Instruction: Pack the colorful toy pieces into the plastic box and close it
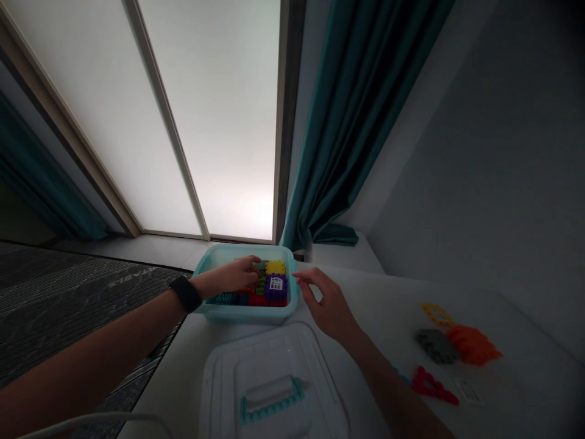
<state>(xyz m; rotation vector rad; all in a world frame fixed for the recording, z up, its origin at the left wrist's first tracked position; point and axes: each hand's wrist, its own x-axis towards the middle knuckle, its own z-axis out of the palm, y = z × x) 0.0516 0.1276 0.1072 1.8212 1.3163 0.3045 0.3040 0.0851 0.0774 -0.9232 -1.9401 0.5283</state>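
My left hand (233,275), with a dark watch on its wrist, reaches over the left side of a light turquoise bin (247,313). Its fingers are apart and curve down over colourful interlocking plastic pieces; no piece is plainly gripped. Among these pieces are a yellow one (275,267) and a purple one (276,286) with a white label. Just outside the bin's right wall is my right hand (326,302), thumb and fingers slightly apart with nothing visible between them. What lies under my left palm is hidden.
A translucent lid (274,350) with a turquoise handle lies on the white table (365,286) before the bin. At right are orange (473,345), grey (436,346), yellow (437,314) and red (432,385) pieces. Teal curtains (347,122) hang behind.
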